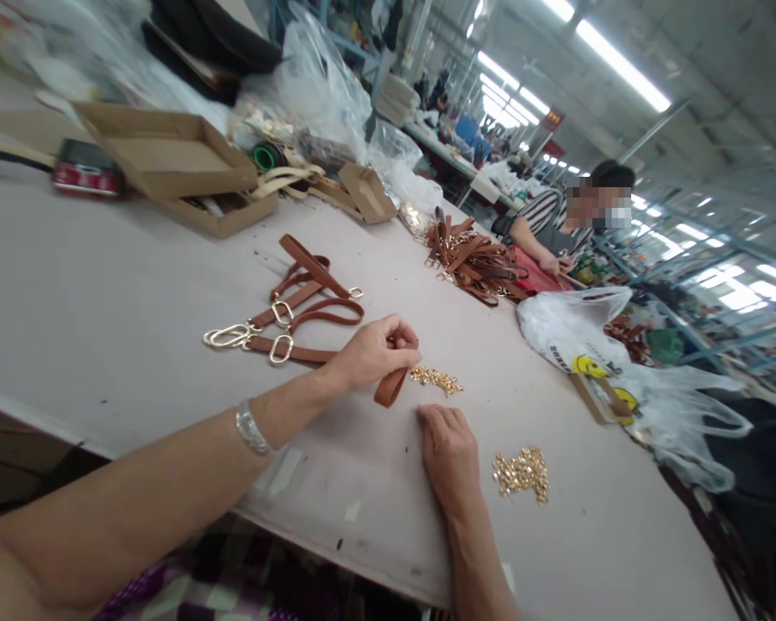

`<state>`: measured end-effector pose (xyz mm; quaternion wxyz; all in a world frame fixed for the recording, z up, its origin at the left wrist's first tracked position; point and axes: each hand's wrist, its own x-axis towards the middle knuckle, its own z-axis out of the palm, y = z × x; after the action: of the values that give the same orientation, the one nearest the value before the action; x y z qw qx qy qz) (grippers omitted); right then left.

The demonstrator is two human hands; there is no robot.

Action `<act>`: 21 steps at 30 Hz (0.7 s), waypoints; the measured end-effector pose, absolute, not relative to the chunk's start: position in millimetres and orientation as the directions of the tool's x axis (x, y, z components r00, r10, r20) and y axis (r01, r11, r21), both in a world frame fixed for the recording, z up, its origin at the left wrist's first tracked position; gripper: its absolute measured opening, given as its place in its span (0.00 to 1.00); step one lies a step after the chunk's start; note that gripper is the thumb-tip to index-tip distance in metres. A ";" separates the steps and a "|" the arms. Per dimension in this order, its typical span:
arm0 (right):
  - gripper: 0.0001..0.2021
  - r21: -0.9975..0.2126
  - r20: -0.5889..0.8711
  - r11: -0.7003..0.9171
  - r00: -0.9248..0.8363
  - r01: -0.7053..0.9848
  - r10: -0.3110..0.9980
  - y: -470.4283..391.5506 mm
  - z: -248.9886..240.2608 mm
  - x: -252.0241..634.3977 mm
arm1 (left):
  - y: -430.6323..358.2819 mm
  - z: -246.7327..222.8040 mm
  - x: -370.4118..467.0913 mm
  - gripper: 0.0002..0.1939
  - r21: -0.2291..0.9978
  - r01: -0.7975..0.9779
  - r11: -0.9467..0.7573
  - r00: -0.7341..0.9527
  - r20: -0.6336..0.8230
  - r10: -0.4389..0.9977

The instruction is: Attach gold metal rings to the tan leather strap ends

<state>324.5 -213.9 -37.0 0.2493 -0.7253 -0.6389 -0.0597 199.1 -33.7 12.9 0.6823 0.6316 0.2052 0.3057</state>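
Observation:
My left hand [378, 349] is closed, thumb and fingers pinching a brown leather strap [391, 388] whose looped end hangs below the fingers. That strap runs left under my wrist to gold metal rings and clips [229, 336]. More brown strap loops [316, 267] lie above it on the table. Just right of my left hand is a small pile of gold metal pieces [436, 379]. My right hand [449, 444] rests on the table below that pile, its fingers bent and together; what they hold, if anything, is hidden. A second gold pile [522, 474] sits to its right.
Cardboard boxes [168, 159], a red object [87, 170] and plastic bags stand along the table's far left. A heap of brown straps [472, 259] lies at the far edge, near a person [556, 224] in a striped top. More plastic bags [575, 328] are at the right.

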 end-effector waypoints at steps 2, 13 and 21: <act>0.11 -0.485 0.401 -0.086 0.309 0.870 0.862 -217.3 -35.1 323.3 | -36.5 12.9 199.6 0.16 0.988 -0.149 0.031 0.732 0.090 0.675; 0.11 -0.984 0.162 0.036 0.792 0.175 0.589 -220.3 -11.6 325.5 | -56.7 3.7 209.8 0.32 0.915 -0.074 0.397 0.952 -0.054 0.302; 0.10 -0.977 0.209 0.089 0.788 0.194 0.579 -217.4 -9.9 327.4 | -66.0 7.2 207.7 0.17 0.989 -0.053 0.138 0.979 0.024 0.204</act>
<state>327.4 -217.4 -9.9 0.6773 -0.6597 -0.2930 0.1421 207.7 -66.0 7.2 0.7520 0.6510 0.0579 0.0854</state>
